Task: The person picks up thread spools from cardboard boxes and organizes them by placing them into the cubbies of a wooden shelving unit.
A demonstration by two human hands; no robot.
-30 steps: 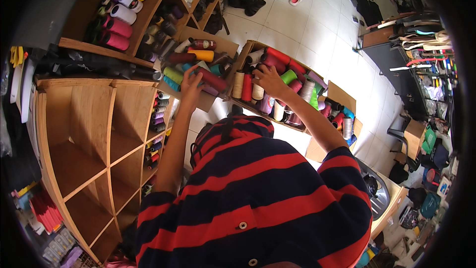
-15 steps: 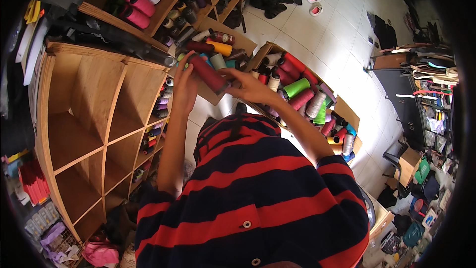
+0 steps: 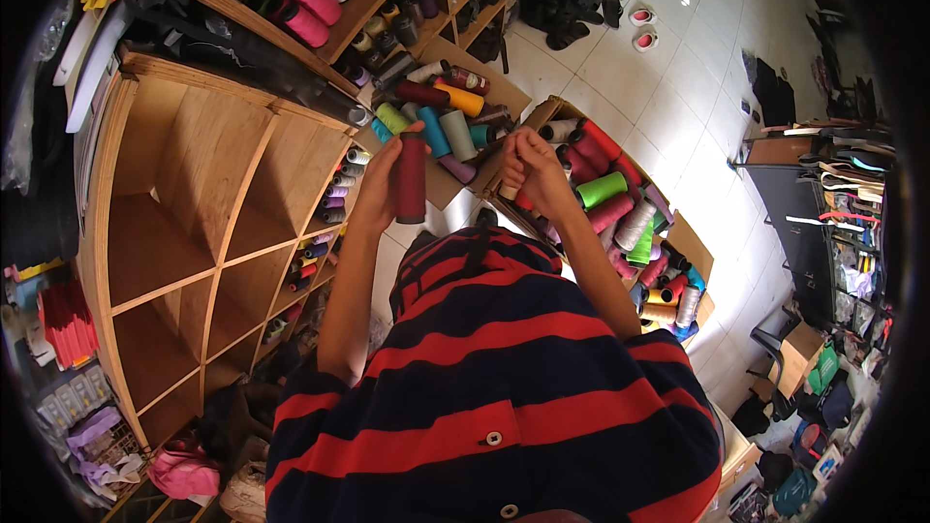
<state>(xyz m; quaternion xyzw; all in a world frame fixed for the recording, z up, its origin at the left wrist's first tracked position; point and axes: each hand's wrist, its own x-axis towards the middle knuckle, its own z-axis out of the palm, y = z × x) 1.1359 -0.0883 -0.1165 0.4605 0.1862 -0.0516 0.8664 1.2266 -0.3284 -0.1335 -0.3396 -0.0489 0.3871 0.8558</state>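
My left hand (image 3: 379,186) grips a dark red spool of thread (image 3: 411,182), which stands roughly upright in front of me. Off to its right is my right hand (image 3: 536,172), fingers curled and pressed together; whatever they pinch, if anything, is too small to make out. Just beyond the left hand, a cardboard box (image 3: 511,89) holds spools, among them a yellow spool (image 3: 461,100), a grey-green spool (image 3: 457,135) and a teal spool (image 3: 433,132). Below and beside the right hand stands a second box (image 3: 530,122) full of spools, with a bright green spool (image 3: 602,191) on top.
A wooden cubby shelf (image 3: 215,271) stands at my left, with small spools in its right column. Another shelf (image 3: 383,2) at the far left carries pink and white spools. White slippers (image 3: 644,40) lie on the tiled floor (image 3: 678,87). Clutter fills the right side.
My right hand has let go of the dark red spool and moved away to the right with its fingers closed. The spool, in my left hand, has turned from slanted to upright.
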